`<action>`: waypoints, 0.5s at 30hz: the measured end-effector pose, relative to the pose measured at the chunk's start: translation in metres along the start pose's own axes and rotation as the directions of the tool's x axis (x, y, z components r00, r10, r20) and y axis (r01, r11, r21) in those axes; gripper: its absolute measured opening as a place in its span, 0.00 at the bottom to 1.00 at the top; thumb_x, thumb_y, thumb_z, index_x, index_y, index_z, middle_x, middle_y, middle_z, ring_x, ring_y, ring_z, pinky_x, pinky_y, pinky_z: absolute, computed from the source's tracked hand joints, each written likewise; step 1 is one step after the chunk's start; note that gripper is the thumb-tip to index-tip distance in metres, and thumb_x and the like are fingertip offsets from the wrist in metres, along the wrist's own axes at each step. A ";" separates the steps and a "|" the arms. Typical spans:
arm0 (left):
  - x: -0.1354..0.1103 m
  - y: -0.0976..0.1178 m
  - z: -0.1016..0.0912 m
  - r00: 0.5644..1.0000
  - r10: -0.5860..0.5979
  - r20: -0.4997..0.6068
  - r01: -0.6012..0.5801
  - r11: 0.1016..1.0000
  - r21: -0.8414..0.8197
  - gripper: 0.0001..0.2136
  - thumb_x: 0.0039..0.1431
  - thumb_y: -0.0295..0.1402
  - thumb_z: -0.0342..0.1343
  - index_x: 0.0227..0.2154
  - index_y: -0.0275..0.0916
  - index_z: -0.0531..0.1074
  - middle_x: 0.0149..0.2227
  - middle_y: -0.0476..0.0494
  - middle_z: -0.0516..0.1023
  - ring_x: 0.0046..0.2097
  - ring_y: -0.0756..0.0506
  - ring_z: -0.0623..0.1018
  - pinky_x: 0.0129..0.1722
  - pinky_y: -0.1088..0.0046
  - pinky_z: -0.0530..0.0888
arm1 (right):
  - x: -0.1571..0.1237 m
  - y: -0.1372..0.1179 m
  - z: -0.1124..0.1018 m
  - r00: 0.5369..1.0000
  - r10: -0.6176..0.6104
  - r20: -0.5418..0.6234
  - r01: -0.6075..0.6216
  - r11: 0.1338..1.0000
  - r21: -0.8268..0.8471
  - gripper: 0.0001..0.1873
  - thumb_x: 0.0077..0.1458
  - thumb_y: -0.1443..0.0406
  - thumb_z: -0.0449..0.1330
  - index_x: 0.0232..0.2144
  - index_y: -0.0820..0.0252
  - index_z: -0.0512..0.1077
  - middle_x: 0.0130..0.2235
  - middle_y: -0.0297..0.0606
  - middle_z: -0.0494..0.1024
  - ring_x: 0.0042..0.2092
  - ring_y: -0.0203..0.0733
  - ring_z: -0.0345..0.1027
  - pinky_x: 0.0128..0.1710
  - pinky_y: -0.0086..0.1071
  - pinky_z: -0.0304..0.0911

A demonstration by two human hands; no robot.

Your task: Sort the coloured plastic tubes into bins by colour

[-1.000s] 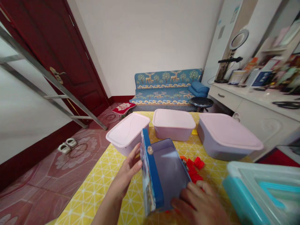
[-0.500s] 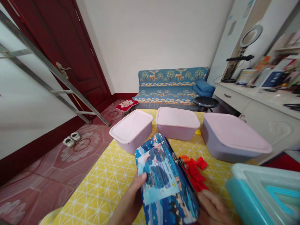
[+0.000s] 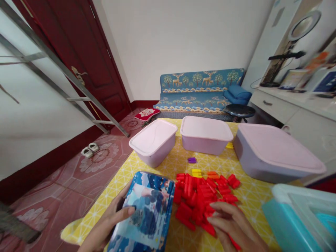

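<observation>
My left hand grips a blue printed tin case by its left side, thumb on top. A pale label with a QR code covers much of its upper face. Right of the case lies a pile of red plastic pieces on the yellow patterned cloth. My right hand is at the pile's near right side, its fingertips curled around a red piece. Behind the pile are a yellow piece, an orange piece and a purple piece.
Along the back stand a left lidded pink box, a middle one and a right one. A turquoise box sits at the right front. Beyond are a ladder, a sofa and a black stool.
The tin case has moved left and lower with my left hand, uncovering the red pile and the purple and yellow pieces. My right hand has gone from beside the case to the red pieces.
</observation>
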State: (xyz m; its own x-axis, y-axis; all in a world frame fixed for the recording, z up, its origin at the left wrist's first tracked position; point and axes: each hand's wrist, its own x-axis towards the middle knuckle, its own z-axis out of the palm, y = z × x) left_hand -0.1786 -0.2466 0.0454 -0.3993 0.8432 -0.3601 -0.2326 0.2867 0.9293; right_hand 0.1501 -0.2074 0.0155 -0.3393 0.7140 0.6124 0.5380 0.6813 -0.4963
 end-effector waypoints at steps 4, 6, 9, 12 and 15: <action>-0.003 0.006 -0.019 0.991 -0.104 -0.081 0.105 0.994 0.006 0.37 0.39 0.41 0.67 0.56 0.42 0.66 0.49 0.41 0.77 0.52 0.33 0.75 0.49 0.61 0.74 | 0.002 -0.004 0.023 0.931 0.334 0.148 -0.359 0.913 0.193 0.13 0.55 0.62 0.57 0.43 0.50 0.74 0.46 0.39 0.75 0.43 0.39 0.73 0.41 0.27 0.70; -0.003 0.007 -0.019 0.986 -0.159 -0.059 0.156 0.987 -0.049 0.38 0.39 0.39 0.67 0.57 0.42 0.65 0.47 0.40 0.79 0.50 0.33 0.77 0.47 0.60 0.75 | 0.005 -0.011 0.036 0.828 0.460 0.319 -0.549 0.781 0.298 0.18 0.55 0.60 0.56 0.49 0.53 0.70 0.47 0.41 0.75 0.42 0.40 0.72 0.41 0.30 0.70; 0.000 0.006 -0.016 0.985 -0.174 -0.019 0.171 0.982 -0.083 0.39 0.39 0.38 0.67 0.58 0.41 0.63 0.44 0.39 0.80 0.48 0.34 0.78 0.46 0.61 0.76 | 0.009 -0.023 0.057 0.673 0.473 0.569 -0.716 0.612 0.338 0.30 0.53 0.60 0.58 0.58 0.54 0.61 0.50 0.43 0.73 0.44 0.41 0.71 0.44 0.33 0.68; 0.015 0.007 -0.021 0.987 -0.158 0.010 0.158 0.987 0.007 0.36 0.40 0.41 0.67 0.56 0.41 0.66 0.43 0.39 0.80 0.45 0.35 0.79 0.44 0.61 0.76 | 0.007 -0.032 0.079 0.563 0.362 0.743 -0.778 0.537 0.327 0.41 0.50 0.62 0.60 0.64 0.57 0.51 0.46 0.44 0.74 0.40 0.41 0.72 0.41 0.33 0.67; 0.037 0.011 -0.039 0.994 -0.101 0.052 0.086 0.968 0.237 0.30 0.42 0.45 0.66 0.49 0.39 0.73 0.44 0.39 0.80 0.47 0.35 0.78 0.45 0.62 0.75 | -0.003 -0.037 0.100 0.479 0.272 0.835 -0.801 0.525 0.288 0.47 0.45 0.64 0.63 0.65 0.55 0.47 0.42 0.42 0.75 0.36 0.40 0.72 0.37 0.32 0.67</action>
State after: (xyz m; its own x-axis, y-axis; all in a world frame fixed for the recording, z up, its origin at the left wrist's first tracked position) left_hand -0.2303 -0.2299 0.0393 -0.3272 0.8322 -0.4477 -0.0495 0.4580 0.8876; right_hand 0.0541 -0.2182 -0.0297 -0.6601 0.6616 -0.3557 0.3322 -0.1675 -0.9282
